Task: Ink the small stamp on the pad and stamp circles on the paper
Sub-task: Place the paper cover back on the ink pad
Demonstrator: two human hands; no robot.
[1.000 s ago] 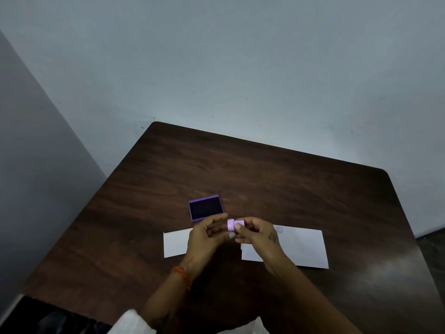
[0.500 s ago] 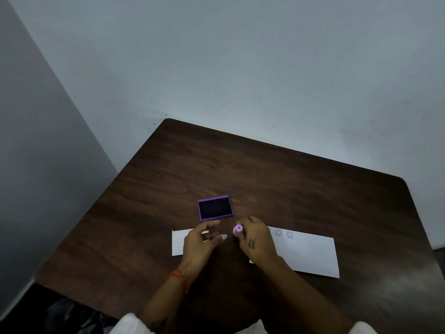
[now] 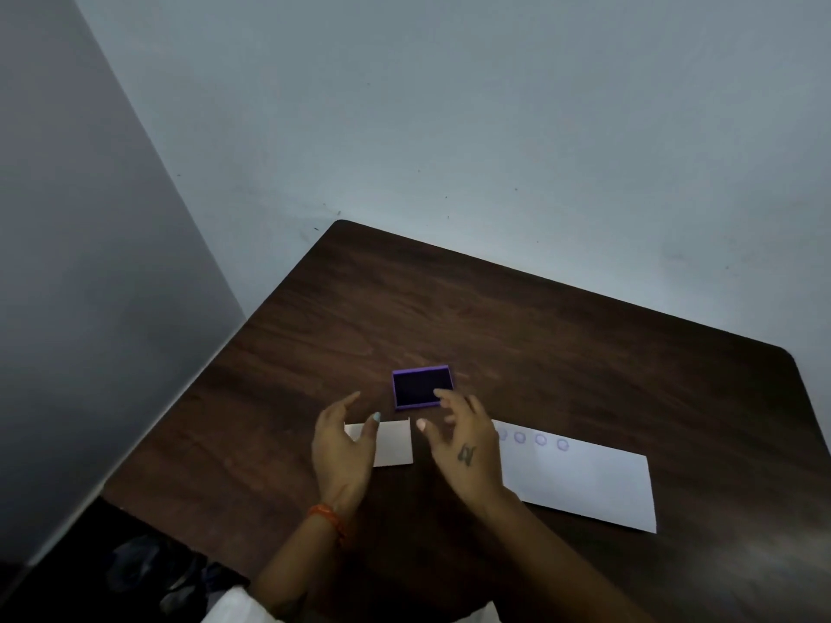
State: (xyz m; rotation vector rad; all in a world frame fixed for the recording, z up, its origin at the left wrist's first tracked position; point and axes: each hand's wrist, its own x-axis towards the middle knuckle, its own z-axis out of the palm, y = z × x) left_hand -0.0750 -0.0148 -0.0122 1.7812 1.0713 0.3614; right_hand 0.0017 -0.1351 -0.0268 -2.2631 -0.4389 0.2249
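I see both hands raised a little above the dark wooden table (image 3: 584,335), palms turned toward each other. My left hand (image 3: 344,447) has its fingers spread loosely and holds nothing, with an orange band (image 3: 326,517) at the wrist; it hangs over the left end of a small white card (image 3: 395,445). My right hand (image 3: 467,447) is spread wide too, fingers curled slightly and blurred, and I see nothing gripped in it. Its fingertips reach over the near right corner of the purple ink pad (image 3: 420,388), which lies open on the table just beyond both hands. The paper (image 3: 593,483) lies to the right of the right hand, partly under it, with a row of faint purple circles (image 3: 541,440) along its far edge. I cannot find the stamp anywhere.
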